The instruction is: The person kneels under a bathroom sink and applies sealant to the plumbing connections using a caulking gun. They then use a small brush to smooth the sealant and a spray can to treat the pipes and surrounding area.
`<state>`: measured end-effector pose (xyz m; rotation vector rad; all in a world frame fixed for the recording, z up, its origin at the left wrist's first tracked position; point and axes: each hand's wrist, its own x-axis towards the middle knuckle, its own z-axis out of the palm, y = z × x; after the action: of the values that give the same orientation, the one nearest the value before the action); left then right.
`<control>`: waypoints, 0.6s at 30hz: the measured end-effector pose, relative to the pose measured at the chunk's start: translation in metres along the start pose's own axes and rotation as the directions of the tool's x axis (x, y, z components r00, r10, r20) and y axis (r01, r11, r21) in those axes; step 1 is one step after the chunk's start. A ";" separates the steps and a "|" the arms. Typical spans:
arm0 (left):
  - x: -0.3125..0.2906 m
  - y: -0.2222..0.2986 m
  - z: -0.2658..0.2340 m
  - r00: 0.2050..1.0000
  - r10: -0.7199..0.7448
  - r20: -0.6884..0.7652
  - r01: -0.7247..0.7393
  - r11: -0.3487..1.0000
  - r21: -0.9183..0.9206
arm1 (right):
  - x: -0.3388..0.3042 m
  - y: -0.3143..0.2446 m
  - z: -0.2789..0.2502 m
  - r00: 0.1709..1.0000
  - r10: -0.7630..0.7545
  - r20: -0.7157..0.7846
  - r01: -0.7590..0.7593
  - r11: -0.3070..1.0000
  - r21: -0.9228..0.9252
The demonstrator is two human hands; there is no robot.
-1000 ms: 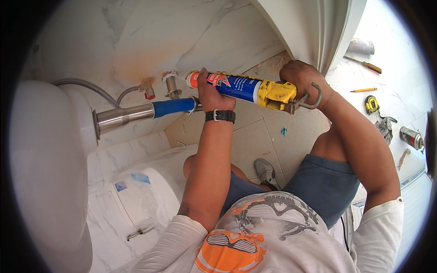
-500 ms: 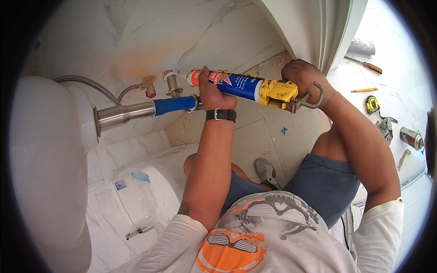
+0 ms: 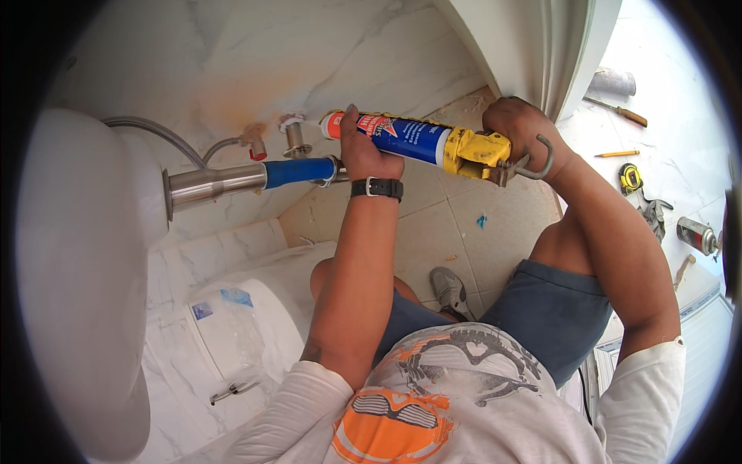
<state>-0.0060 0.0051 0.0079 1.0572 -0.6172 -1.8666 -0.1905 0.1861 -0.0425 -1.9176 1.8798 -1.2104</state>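
A yellow caulking gun [image 3: 479,153] carries a blue, white and red sealant cartridge [image 3: 410,141], and it lies nearly level with its front end to the left. My left hand [image 3: 367,151] wraps around the cartridge near that end. Behind the gun's yellow body, my right hand [image 3: 519,127] is closed on its rear handle, with the hooked rod [image 3: 541,162] showing by the wrist. The cartridge's front points toward a metal wall fitting [image 3: 294,141]. Just below runs a chrome drain pipe [image 3: 216,188] with a blue sleeve [image 3: 297,172]; its right end is partly behind my left hand.
A white basin [image 3: 93,271] fills the left side. Braided hoses [image 3: 158,133] lead to a red-handled valve [image 3: 254,142]. A plastic-wrapped white fixture [image 3: 247,332] sits lower left. At right lie a screwdriver [image 3: 630,116], pencil [image 3: 617,154], tape measure [image 3: 631,179] and spray can [image 3: 696,235].
The caulking gun and both hands have shifted very slightly to the right. My grip on it looks the same.
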 end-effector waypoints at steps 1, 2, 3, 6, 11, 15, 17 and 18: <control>-0.001 0.000 0.002 1.000 -0.003 -0.009 0.003 1.000 -0.001 | 0.000 -0.001 -0.001 1.000 -0.002 -0.013 0.002 1.000 0.002; -0.001 0.000 0.004 1.000 -0.005 0.002 0.005 1.000 0.003 | 0.000 -0.001 -0.001 1.000 0.000 -0.026 0.000 1.000 0.002; -0.002 0.000 0.005 1.000 -0.014 -0.019 0.014 1.000 -0.001 | 0.001 -0.001 -0.002 1.000 0.011 -0.013 -0.011 1.000 -0.001; -0.003 0.000 0.006 1.000 -0.007 -0.029 0.006 1.000 -0.004 | 0.001 -0.001 -0.002 1.000 0.019 0.015 -0.019 1.000 -0.001; 0.000 0.000 0.000 1.000 -0.009 -0.022 0.009 1.000 0.011 | 0.001 0.001 -0.001 1.000 -0.017 0.000 0.017 1.000 0.011; 0.002 0.002 -0.005 1.000 0.003 -0.019 -0.003 1.000 0.007 | 0.001 0.002 0.000 1.000 0.005 0.022 -0.005 1.000 0.013; 0.001 0.002 -0.005 0.999 0.009 -0.051 -0.007 1.000 0.027 | 0.001 0.001 0.000 1.000 0.000 0.028 0.000 1.000 0.011; 0.000 0.002 -0.004 0.999 0.015 -0.035 -0.015 1.000 0.022 | 0.001 0.000 -0.001 1.000 0.003 0.026 -0.003 1.000 0.007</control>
<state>-0.0011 0.0041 0.0077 1.0941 -0.6243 -1.8284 -0.1911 0.1851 -0.0415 -1.9171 1.8626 -1.1843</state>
